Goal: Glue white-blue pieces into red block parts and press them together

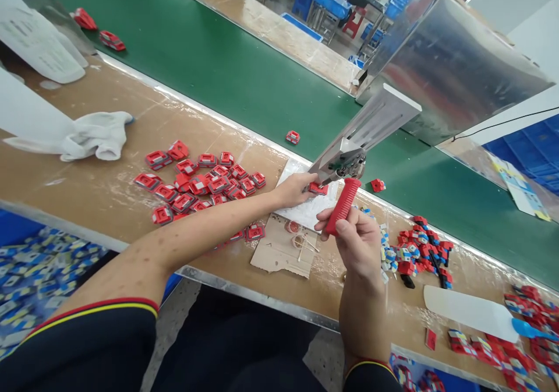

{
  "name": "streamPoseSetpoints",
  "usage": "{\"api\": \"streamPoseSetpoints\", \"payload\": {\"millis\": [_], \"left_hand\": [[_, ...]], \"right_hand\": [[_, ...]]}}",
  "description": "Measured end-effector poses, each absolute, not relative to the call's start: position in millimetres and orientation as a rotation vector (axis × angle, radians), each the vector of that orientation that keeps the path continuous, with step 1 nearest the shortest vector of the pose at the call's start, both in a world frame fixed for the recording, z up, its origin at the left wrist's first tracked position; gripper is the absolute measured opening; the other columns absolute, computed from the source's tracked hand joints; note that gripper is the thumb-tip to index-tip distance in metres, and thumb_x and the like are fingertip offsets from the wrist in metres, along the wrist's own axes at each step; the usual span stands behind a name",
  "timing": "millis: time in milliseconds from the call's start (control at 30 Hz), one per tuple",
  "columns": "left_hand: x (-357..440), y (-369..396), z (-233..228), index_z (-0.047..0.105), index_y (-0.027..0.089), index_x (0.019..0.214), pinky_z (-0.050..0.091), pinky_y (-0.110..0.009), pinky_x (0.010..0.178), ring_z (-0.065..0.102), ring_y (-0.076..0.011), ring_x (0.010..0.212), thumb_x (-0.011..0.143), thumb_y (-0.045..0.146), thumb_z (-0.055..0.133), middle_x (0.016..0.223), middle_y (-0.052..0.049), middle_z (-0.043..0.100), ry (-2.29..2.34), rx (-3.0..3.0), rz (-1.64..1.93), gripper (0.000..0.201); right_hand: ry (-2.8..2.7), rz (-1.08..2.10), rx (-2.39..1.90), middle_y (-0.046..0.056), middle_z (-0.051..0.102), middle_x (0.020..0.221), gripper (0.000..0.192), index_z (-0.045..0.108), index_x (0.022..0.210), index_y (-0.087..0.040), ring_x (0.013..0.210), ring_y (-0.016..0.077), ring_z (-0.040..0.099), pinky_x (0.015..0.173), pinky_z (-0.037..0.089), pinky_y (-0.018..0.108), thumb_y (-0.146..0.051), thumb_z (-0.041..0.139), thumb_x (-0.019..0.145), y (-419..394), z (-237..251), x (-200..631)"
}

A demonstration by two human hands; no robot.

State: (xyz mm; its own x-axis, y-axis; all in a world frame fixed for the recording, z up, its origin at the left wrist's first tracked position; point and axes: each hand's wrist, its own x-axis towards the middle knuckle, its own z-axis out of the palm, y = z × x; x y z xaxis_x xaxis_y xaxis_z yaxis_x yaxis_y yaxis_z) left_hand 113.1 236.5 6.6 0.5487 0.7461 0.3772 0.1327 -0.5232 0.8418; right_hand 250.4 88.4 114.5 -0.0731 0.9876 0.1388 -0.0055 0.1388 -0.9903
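Note:
My right hand (pixel 356 237) is closed around the ribbed red handle (pixel 345 205) of a metal hand press (pixel 360 136). Beneath the press head, my left hand (pixel 297 190) pinches a small red plastic part (pixel 318 189) at the edge of a white base plate (pixel 308 211). What lies under the press tip is partly hidden by my fingers and the mechanism. Many red and grey plastic parts (pixel 201 183) are heaped left of my left forearm. To the right of my right hand is a pile of red, blue and white pieces (pixel 419 249).
Behind the bench runs a green conveyor belt (pixel 209 66) carrying a few red parts. A cardboard piece (pixel 282 249) with small cups and cotton swabs lies in front. A white glove (pixel 98 136) rests at left, a translucent white strip (pixel 467 310) at right. A metal housing (pixel 454 60) spans the belt.

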Motion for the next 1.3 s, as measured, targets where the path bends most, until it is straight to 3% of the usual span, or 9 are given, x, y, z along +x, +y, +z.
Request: {"api": "streamPoseSetpoints", "payload": {"millis": [133,300,467,533,667,833,933,1100,1300], "left_hand": [[115.7,235.6,1.0,0.072,0.017,0.114,0.058,-0.038,0.097,0.076,-0.0245,0.106,0.088,0.008,0.072,0.111,-0.010,0.081,0.721,1.999,0.961,0.027],[107.0,236.0,4.8,0.073,0.017,0.119,0.057,-0.041,0.101,0.074,-0.0263,0.114,0.088,0.013,0.074,0.120,-0.013,0.079,0.701,2.094,0.903,0.031],[74.7,289.7,25.2,0.080,0.018,0.106,0.060,-0.031,0.087,0.077,-0.0219,0.095,0.082,0.023,0.081,0.103,-0.008,0.083,0.719,2.247,0.688,0.024],[70.1,327.6,34.2,0.081,0.015,0.102,0.059,-0.033,0.090,0.076,-0.0223,0.094,0.088,0.022,0.072,0.101,-0.009,0.083,0.895,2.270,0.652,0.018],[92.3,391.0,40.6,0.076,0.016,0.124,0.050,-0.043,0.114,0.068,-0.0304,0.128,0.086,0.017,0.071,0.133,-0.014,0.077,1.215,2.261,0.600,0.038],[115.4,406.7,36.3,0.080,0.019,0.112,0.053,-0.041,0.109,0.073,-0.0308,0.118,0.082,0.017,0.077,0.114,-0.011,0.083,1.276,2.246,0.414,0.030],[91.7,395.3,39.5,0.078,0.016,0.112,0.052,-0.041,0.111,0.070,-0.0298,0.121,0.085,0.018,0.076,0.119,-0.012,0.081,1.237,2.239,0.413,0.027],[18.1,317.8,52.3,0.071,0.009,0.118,0.060,-0.043,0.101,0.070,-0.0157,0.090,0.086,0.019,0.085,0.104,-0.005,0.078,0.993,1.748,0.927,0.037],[-6.9,149.0,46.7,0.078,0.023,0.114,0.065,-0.027,0.073,0.075,-0.0139,0.083,0.085,0.039,0.092,0.103,-0.002,0.081,0.732,1.060,1.180,0.036]], "right_hand": [[-1.572,0.809,-1.259,0.004,0.071,0.072,0.057,0.035,0.063,-0.026,0.070,0.0221,0.073,0.059,0.057,0.034,-0.059,0.064,0.100,96.9,84.9,254.0],[-1.717,0.513,-1.411,-0.003,0.051,0.055,0.056,0.039,0.062,-0.028,0.052,0.0172,0.052,0.054,0.044,0.032,-0.065,0.065,0.096,119.6,66.5,262.0],[-1.548,0.337,-1.406,0.007,0.076,0.095,0.036,0.061,0.075,-0.028,0.091,0.0275,0.074,0.078,0.057,0.043,-0.047,0.057,0.105,68.6,80.6,287.7],[-1.398,0.249,-1.443,0.006,0.075,0.094,0.032,0.064,0.076,-0.029,0.081,0.0261,0.072,0.071,0.057,0.042,-0.040,0.057,0.106,36.1,77.1,295.1],[-1.530,0.255,-1.467,0.003,0.073,0.085,0.030,0.061,0.075,-0.026,0.078,0.0240,0.074,0.065,0.059,0.036,-0.032,0.060,0.104,-5.0,63.4,289.9],[-1.756,0.220,-1.470,0.005,0.076,0.098,0.019,0.062,0.085,-0.025,0.085,0.0217,0.076,0.070,0.062,0.032,-0.024,0.059,0.104,-10.3,60.2,287.0],[-1.830,0.302,-1.506,0.008,0.077,0.105,0.007,0.066,0.099,-0.025,0.083,0.0219,0.075,0.067,0.061,0.032,-0.030,0.065,0.103,0.5,54.6,294.2],[-2.058,0.507,-1.479,0.011,0.077,0.116,0.035,0.065,0.130,-0.027,0.096,0.0267,0.076,0.082,0.065,0.039,-0.035,0.075,0.098,25.7,30.2,293.3],[-2.140,0.421,-1.370,0.006,0.078,0.093,0.011,0.074,0.103,-0.026,0.087,0.0217,0.074,0.077,0.061,0.033,-0.025,0.064,0.105,43.5,24.7,286.1]]}}
